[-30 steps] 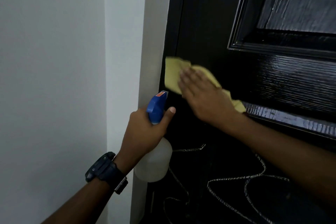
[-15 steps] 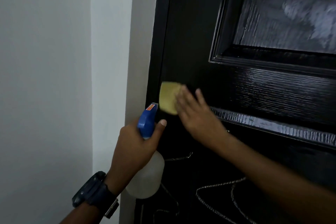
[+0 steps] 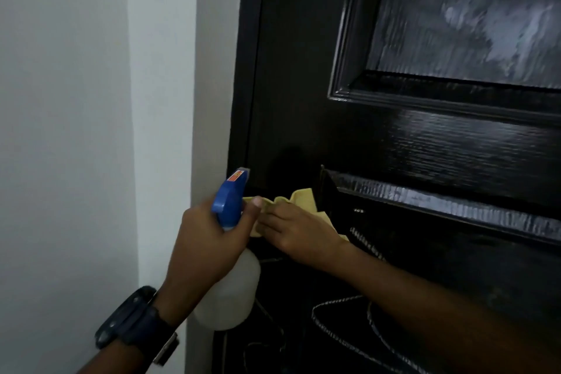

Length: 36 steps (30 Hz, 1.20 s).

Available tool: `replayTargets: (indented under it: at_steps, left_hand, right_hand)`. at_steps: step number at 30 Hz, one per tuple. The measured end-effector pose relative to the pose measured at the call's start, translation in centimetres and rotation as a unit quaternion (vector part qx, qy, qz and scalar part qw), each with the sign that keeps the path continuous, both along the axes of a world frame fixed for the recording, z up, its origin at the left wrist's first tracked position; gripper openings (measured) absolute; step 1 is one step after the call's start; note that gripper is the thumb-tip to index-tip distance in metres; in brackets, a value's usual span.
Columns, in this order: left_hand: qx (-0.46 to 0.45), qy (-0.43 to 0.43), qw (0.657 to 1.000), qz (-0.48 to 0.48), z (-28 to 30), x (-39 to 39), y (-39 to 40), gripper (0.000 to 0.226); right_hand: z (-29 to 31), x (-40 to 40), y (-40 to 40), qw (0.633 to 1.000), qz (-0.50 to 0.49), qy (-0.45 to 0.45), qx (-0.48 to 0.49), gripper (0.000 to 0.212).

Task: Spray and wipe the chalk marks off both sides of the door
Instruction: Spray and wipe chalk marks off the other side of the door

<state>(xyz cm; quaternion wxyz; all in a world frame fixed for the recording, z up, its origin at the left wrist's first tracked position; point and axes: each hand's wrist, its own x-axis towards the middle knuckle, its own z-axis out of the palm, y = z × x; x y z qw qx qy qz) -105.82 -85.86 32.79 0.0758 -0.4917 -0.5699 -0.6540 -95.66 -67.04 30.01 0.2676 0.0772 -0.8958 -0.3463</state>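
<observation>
Two hands at a dark door, one w/ spray bottle, one w/ cloth.

Left hand (image 3: 209,240) gripped the spray bottle (image 3: 230,282) by its neck, thumb up beside the blue head; right hand (image 3: 299,232), fingers curled, held the yellow cloth (image 3: 303,197) against the door (image 3: 303,100), just right of the bottle. Cloth looked soft, light, prob. best bunched in the palm; bottle rigid, maybe slick if wet. Chalk marks (image 3: 331,310) lay below the right forearm. Vs 0.5 s ago, the cloth hand sat lower, closer to the bottle.
</observation>
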Motion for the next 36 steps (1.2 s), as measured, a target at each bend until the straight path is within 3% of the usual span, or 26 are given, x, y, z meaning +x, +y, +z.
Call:
replayTargets:
  at_steps: [4, 14, 18, 20, 26, 32, 36]
  left_hand:
    - [0.003, 0.017, 0.999, 0.03, -0.3, -0.2, 0.0, 0.042]
    - [-0.043, 0.02, 0.999, 0.015, -3.1, 0.3, -2.3, 0.038]
    - [-0.048, 0.023, 0.999, 0.01, -6.6, 1.9, -1.6, 0.035]
    - [-0.056, -0.022, 0.998, 0.0, -9.4, 2.5, -0.6, 0.034]
    - [-0.055, -0.035, 0.998, -0.022, -15.1, 0.5, 2.3, 0.052]
    - [-0.025, 0.014, 0.998, -0.054, -15.6, -2.4, 0.8, 0.033]
    - [-0.03, 0.014, 0.994, -0.101, -18.0, -3.7, -0.2, 0.036]
  right_hand:
    - [-2.3, -0.2, 0.2, 0.999, 0.029, 0.024, -0.01, 0.023]
    - [-4.0, 0.0, 1.0, 0.999, 0.032, 0.023, 0.017, 0.026]
    - [-4.6, 0.4, 0.7, 0.999, 0.018, 0.028, -0.004, 0.024]
    - [-4.3, 0.7, 0.3, 0.999, 0.012, 0.029, 0.007, 0.029]
    - [-4.8, 0.7, 0.2, 0.999, -0.008, 0.034, 0.034, 0.028]
    - [-6.9, 0.0, 0.4, 0.994, -0.024, 0.105, 0.008, 0.027]
    - [-8.9, -0.4, -0.6, 0.983, -0.067, 0.168, -0.023, 0.025]
